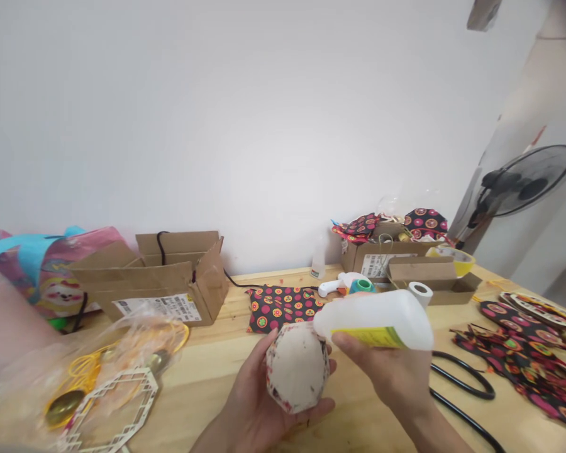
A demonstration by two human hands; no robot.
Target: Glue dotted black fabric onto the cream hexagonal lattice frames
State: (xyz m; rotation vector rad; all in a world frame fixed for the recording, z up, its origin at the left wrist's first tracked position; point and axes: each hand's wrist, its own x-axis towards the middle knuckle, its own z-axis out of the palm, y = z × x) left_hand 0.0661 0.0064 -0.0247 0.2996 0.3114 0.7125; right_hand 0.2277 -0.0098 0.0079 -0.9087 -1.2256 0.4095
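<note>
My left hand (259, 393) is wrapped round a small octagonal piece (298, 371) with a pale, smudged face turned up and dark patterned edges. Tilted on its side, a white squeeze bottle (382, 314) with a yellow label is gripped in my right hand (391, 371). The bottle's narrow end points left and sits at the upper right edge of the octagonal piece; whether they touch I cannot tell. Behind them lies a dark patterned fabric pouch (283, 306). Black-handled scissors (466, 377) rest to the right of my right hand.
An open cardboard box (170, 283) stands back left, near a white lattice frame (117, 409) and plastic-wrapped yellow cords (85, 371). Back right are a box of fabric pieces (358, 255) and a tape roll (457, 259). Patterned fabric scraps (523, 358) lie at right.
</note>
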